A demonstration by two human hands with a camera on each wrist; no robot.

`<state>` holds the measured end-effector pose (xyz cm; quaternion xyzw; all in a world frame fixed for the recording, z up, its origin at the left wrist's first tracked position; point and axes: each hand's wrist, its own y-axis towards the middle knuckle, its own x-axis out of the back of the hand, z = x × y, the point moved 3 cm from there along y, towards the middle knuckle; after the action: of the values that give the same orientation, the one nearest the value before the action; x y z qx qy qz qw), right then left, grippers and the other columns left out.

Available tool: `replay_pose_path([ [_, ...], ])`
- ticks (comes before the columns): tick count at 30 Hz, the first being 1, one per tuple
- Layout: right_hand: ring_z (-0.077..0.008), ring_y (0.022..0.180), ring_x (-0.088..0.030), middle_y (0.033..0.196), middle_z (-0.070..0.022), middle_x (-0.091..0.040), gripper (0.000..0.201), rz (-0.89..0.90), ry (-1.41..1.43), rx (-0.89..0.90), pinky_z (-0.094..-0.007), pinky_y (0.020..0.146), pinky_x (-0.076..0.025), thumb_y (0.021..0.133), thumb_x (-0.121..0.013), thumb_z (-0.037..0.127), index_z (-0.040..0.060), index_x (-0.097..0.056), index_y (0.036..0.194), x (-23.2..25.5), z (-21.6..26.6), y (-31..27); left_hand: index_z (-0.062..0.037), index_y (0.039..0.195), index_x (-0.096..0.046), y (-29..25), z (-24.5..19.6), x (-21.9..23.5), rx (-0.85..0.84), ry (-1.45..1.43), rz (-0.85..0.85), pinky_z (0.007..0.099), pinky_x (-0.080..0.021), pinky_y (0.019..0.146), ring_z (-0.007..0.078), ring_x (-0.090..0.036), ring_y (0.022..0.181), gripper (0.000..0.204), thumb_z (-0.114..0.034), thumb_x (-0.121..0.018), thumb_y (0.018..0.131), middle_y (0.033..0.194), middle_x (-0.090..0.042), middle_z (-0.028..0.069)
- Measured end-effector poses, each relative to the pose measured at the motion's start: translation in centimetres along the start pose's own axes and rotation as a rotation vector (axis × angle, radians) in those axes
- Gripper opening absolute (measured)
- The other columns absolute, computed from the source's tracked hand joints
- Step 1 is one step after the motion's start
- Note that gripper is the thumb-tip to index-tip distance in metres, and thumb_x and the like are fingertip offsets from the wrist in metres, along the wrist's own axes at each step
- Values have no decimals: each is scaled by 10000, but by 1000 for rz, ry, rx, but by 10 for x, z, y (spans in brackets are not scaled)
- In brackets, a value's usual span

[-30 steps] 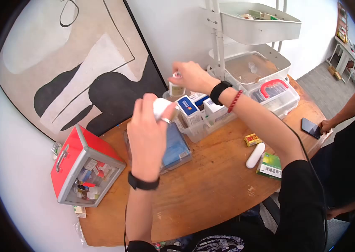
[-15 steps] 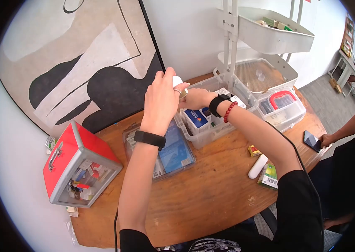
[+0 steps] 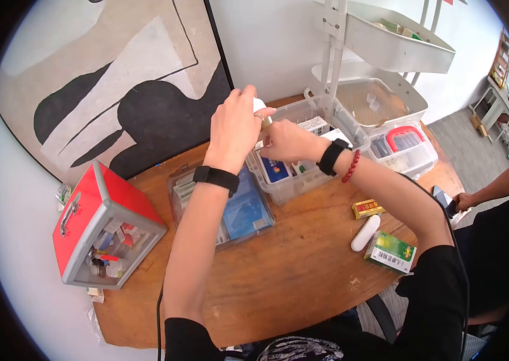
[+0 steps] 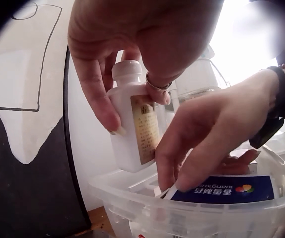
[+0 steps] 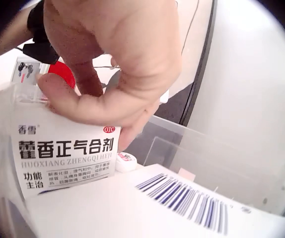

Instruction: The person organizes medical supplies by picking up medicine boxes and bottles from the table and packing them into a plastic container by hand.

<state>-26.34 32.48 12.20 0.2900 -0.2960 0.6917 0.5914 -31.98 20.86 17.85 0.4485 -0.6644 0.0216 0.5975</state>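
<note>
— Bottle first: where is the white bottle (image 4: 132, 116)?

— Held upright in the left hand (image 3: 233, 129), above the back corner of the clear bin (image 3: 293, 183). From the left wrist, thumb and fingers are clamped round its body, a ring on one finger, and a tan label faces out. From the head camera only its white cap shows above the knuckles.

— And the right hand (image 3: 284, 141)?

— Just beside the left one, reaching down into the same bin. Its fingers are pinched on a white medicine box (image 5: 65, 156) with black printed characters, thumb along the top edge. The left wrist view shows those fingertips next to a blue-topped box (image 4: 222, 188) standing in the bin.

— What else is in the bin?

— More boxes stood on edge; one with a barcode lies close under the right wrist camera.

— Around it?

— A flat clear case (image 3: 230, 210) with blue contents lies just left of the bin on the wooden tabletop (image 3: 290, 271). A red case (image 3: 101, 225) with a clear side sits at the left edge. Near the right forearm lie a small yellow box (image 3: 367, 208), a white oblong case (image 3: 366, 233) and a green box (image 3: 390, 251). A white trolley (image 3: 375, 72) stands behind, with another clear container (image 3: 405, 150) with a red handle beside it.
</note>
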Motion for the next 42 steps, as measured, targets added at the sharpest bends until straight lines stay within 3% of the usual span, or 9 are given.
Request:
replay_pose_path([
  [3, -284, 590, -718, 708, -167, -715, 507, 35, -5, -81, -396, 563, -609, 880, -590, 442, -46, -698, 967, -3, -6, 2, -15, 1042, -619, -3, 1, 0, 38, 7, 29, 468, -525, 755, 391, -662, 903, 388, -351, -747, 897, 956, -661, 169],
  [6, -346, 655, -721, 794, -252, -707, 749, -64, -167, 19, -418, 600, -597, 845, -628, 504, -112, -551, 1265, -29, -28, 8, -16, 1043, -624, -3, -2, 1, 36, 4, 10, 467, -525, 765, 394, -662, 913, 383, -348, -746, 897, 968, -663, 173],
  [13, -322, 689, -724, 903, -219, -706, 704, 174, -57, -187, -361, 474, -599, 826, -657, 469, -89, -575, 1248, -11, -5, -9, -20, 1048, -633, -4, -9, 5, -6, -46, 63, 470, -526, 788, 398, -665, 936, 373, -329, -762, 883, 988, -671, 189],
  [15, -315, 667, -720, 900, -186, -706, 678, 164, -65, -139, -367, 485, -605, 834, -649, 464, -78, -585, 1236, -10, -9, -12, -26, 1055, -643, -5, -2, -3, -19, -60, 46, 466, -531, 803, 408, -664, 943, 350, -287, -779, 864, 980, -675, 192],
  [21, -185, 725, -700, 926, -123, -696, 597, 277, 155, -202, -300, 588, -583, 932, -692, 300, -4, -484, 1402, 0, -15, -28, 10, 1006, -719, -12, -6, -21, 23, 22, 450, 459, -566, 857, 418, -694, 989, 293, -199, -810, 822, 1001, -718, 256],
  [30, -174, 747, -709, 944, -150, -719, 512, 301, -102, -254, -299, 672, -582, 957, -663, 375, -65, -596, 1212, 0, -21, -31, 19, 1011, -744, 1, -10, -21, 63, 102, 563, 443, -582, 874, 395, -707, 1015, 346, -245, -833, 806, 1050, -722, 252],
  [32, -243, 670, -721, 753, -164, -713, 427, 220, -118, -136, -355, 656, -567, 926, -655, 350, -76, -650, 947, 0, -21, -31, 23, 940, -762, 4, -13, -13, 61, 62, 521, 429, -600, 860, 367, -730, 978, 210, -71, -774, 752, 997, -733, 252],
  [35, -230, 682, -729, 767, -173, -718, 405, 116, -43, -107, -351, 640, -579, 918, -645, 277, -111, -646, 1037, 25, -8, -50, 45, 963, -737, 9, -16, -4, 84, 3, 397, 477, -570, 837, 420, -701, 973, 301, -229, -790, 851, 1002, -711, 280],
  [42, -186, 699, -730, 909, -154, -738, 413, -273, 88, -222, -309, 516, -582, 885, -566, 133, -115, -624, 1210, 98, -32, -69, 36, 922, -721, 22, -39, -49, -69, -21, 340, 483, -570, 841, 419, -702, 938, 281, -227, -791, 850, 942, -713, 266],
])
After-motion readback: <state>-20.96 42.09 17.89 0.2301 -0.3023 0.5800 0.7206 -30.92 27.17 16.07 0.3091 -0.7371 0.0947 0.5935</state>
